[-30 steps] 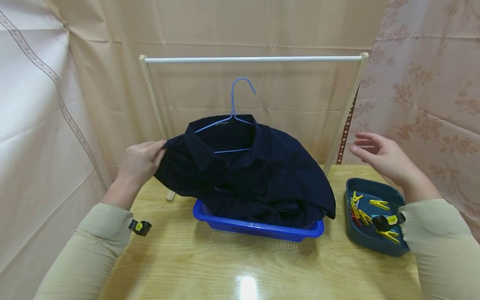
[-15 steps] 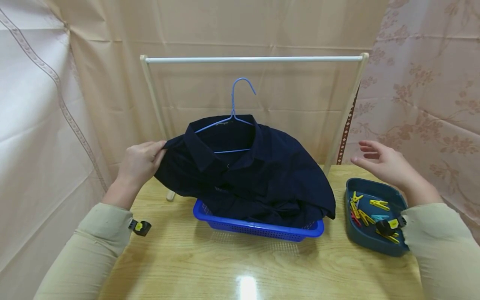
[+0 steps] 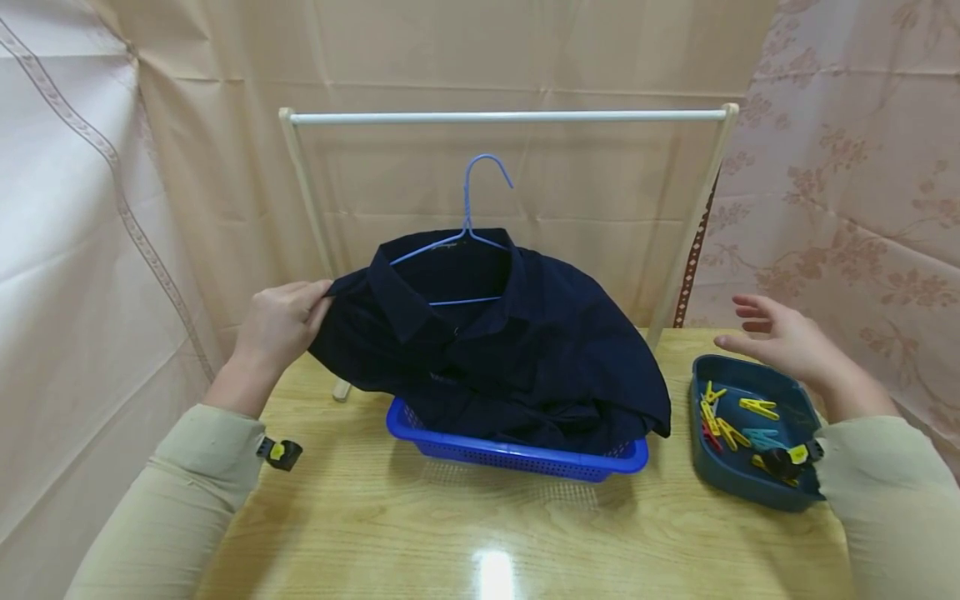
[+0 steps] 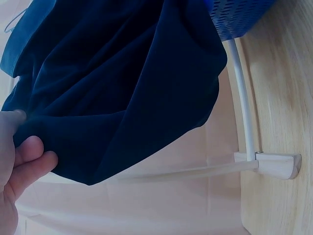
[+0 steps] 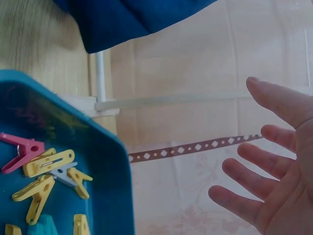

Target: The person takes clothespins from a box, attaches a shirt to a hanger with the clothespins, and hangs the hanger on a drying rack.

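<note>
Several clothespins (image 3: 759, 407) in tray (image 3: 738, 485), rack (image 3: 510, 117) behind shirt (image 3: 480, 367)

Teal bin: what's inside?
The bin holds clothespins: yellow, turquoise, a reddish one and a grey one. In the head view, the wrist camera covers part of one yellow clothespin; anything else behind it can't be seen.

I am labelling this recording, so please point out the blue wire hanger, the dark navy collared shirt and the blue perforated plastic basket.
Blue wire hanger (image 3: 467, 208): head view, on its twisted neck.
Dark navy collared shirt (image 3: 495, 357): head view, its front below the collar.
Blue perforated plastic basket (image 3: 517, 458): head view, its near side.
</note>
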`<state>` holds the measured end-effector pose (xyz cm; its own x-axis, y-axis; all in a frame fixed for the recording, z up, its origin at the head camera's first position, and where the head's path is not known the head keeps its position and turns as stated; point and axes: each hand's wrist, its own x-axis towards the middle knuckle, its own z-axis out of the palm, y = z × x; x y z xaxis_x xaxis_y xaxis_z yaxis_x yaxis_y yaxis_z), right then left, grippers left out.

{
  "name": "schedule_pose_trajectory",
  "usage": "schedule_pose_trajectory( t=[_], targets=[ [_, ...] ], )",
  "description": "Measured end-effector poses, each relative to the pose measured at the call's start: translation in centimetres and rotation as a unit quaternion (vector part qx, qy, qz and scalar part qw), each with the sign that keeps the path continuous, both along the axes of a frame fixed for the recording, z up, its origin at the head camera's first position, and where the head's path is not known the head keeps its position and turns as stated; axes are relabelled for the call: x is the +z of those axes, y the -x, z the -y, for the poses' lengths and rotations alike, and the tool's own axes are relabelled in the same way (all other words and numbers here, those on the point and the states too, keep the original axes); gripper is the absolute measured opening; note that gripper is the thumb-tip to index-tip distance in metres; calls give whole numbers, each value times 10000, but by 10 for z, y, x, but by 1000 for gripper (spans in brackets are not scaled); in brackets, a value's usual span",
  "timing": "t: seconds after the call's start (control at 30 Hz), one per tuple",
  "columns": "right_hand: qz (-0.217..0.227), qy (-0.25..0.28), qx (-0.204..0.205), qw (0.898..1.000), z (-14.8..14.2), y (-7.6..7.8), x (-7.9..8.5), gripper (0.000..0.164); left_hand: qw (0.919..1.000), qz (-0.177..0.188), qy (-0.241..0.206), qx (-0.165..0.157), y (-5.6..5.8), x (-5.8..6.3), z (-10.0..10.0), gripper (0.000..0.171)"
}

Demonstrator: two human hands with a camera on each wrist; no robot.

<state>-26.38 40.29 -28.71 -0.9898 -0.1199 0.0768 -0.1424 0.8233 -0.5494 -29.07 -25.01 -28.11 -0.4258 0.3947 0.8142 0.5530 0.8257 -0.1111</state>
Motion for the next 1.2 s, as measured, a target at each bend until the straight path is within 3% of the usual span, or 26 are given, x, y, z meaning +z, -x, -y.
schedule_pose_trajectory(
  t=[0.47, 0.7, 1.2],
  targets=[
    [378, -260, -202, 9987, -22, 1, -22, 101, 10000, 8, 32, -14, 1, 0, -1, 17],
    [570, -426, -180, 9973, -33, 2, -35, 96, 10000, 76, 25, 39, 0, -2, -2, 18],
    [325, -1020, -18, 9943, -41, 3, -58, 89, 10000, 39, 9, -28, 1, -2, -4, 18]
  ],
)
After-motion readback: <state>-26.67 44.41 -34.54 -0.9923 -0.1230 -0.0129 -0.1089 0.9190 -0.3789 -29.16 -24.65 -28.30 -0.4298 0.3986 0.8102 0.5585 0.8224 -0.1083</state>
